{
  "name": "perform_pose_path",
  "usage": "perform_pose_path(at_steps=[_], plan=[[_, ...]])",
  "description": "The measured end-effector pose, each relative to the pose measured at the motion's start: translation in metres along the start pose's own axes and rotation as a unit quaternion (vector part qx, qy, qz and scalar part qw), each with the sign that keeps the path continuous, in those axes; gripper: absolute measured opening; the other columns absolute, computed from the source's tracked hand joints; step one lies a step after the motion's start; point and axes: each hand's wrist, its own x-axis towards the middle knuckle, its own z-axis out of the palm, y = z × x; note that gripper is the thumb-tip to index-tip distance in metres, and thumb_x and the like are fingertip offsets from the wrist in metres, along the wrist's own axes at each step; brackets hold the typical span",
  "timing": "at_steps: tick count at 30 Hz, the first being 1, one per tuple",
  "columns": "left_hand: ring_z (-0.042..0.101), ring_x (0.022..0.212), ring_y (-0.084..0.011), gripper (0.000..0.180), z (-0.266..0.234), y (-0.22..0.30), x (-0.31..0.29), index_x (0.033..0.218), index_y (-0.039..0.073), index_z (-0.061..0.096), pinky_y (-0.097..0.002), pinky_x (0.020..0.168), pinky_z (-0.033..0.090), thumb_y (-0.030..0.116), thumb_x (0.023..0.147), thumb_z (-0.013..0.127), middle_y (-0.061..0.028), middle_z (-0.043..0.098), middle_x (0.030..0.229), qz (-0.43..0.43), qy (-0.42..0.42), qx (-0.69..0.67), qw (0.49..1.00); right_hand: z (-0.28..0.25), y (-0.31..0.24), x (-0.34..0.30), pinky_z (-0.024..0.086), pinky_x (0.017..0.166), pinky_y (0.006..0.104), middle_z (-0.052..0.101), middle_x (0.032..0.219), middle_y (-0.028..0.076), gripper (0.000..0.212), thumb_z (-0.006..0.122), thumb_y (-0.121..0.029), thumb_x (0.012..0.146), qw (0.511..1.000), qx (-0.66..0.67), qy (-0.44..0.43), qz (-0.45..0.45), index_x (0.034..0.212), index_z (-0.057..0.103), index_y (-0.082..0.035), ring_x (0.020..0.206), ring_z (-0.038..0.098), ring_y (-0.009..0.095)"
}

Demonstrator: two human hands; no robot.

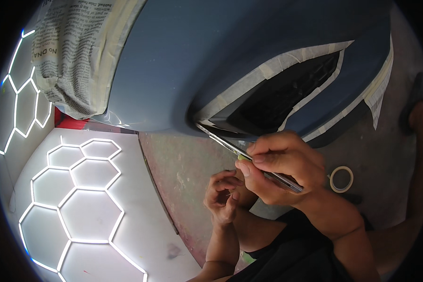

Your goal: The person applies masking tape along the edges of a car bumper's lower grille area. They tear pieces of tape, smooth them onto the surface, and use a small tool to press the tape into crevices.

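Observation:
A blue car bumper [211, 61] fills the upper view, its dark grille opening [286, 101] edged with pale masking tape [277, 66]. My right hand [282, 167] pinches a strip of tape against a shiny chrome trim strip [230, 145] along the lower edge of the opening. My left hand [223, 195] hovers just below it, fingers curled together, maybe on a small bit of tape; I cannot tell.
Newspaper [70, 51] is taped over the bumper at upper left. A roll of masking tape [341, 179] lies on the grey concrete floor [183, 183] to the right. A glossy white surface [84, 207] mirrors hexagonal lights at lower left. A foot [420, 110] shows at far right.

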Motion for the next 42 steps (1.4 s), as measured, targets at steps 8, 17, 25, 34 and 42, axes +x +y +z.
perform_pose_path(at_steps=[8,17,25,34,42], plan=[[0.074,0.096,-0.0287,0.020,-0.002,0.002,-0.007,0.104,-0.006,0.065,-0.0388,0.088,0.057,0.010,0.095,0.074,-0.0271,0.064,0.129,-0.018,0.010,-0.010,1.000,0.000,-0.003,0.003,0.061,0.057,0.0281,0.073,0.098,0.019,0.034,0.087,0.007,0.079,1.000,-0.016,-0.001,-0.001,0.103,0.064,-0.001,0.073,0.075,0.018],[0.074,0.097,-0.0295,0.020,-0.007,-0.001,-0.013,0.104,-0.006,0.065,-0.0408,0.091,0.057,0.008,0.094,0.074,-0.0276,0.064,0.129,-0.020,0.005,-0.018,1.000,0.002,-0.006,0.004,0.059,0.057,0.0276,0.073,0.093,0.015,0.026,0.086,0.010,0.075,0.999,-0.028,0.021,0.009,0.092,0.068,0.000,0.075,0.074,0.019],[0.074,0.097,-0.0297,0.021,-0.008,-0.001,-0.016,0.104,-0.006,0.065,-0.0415,0.090,0.058,0.008,0.093,0.075,-0.0281,0.063,0.130,-0.021,0.004,-0.027,0.999,0.011,-0.004,0.007,0.058,0.058,0.0269,0.073,0.092,0.015,0.025,0.086,0.010,0.075,0.998,-0.041,0.038,0.015,0.090,0.068,0.000,0.071,0.072,0.017],[0.077,0.087,-0.0319,0.025,0.013,0.030,0.031,0.096,-0.004,0.066,-0.0375,0.074,0.062,0.010,0.081,0.080,-0.0399,0.044,0.154,0.183,-0.043,0.117,0.975,-0.037,-0.041,-0.001,0.064,0.065,0.0274,0.069,0.102,0.019,0.034,0.082,0.008,0.084,0.997,-0.040,0.011,0.070,0.106,0.058,-0.001,0.075,0.074,0.019],[0.078,0.090,-0.0401,0.041,0.052,0.058,0.088,0.106,-0.001,0.062,-0.0404,0.067,0.064,0.017,0.075,0.083,-0.0517,0.019,0.162,0.204,-0.080,0.325,0.920,-0.094,-0.074,-0.008,0.069,0.074,0.0302,0.056,0.113,0.020,0.033,0.072,0.002,0.096,0.992,-0.057,-0.017,0.112,0.116,0.047,-0.005,0.078,0.075,0.020]])
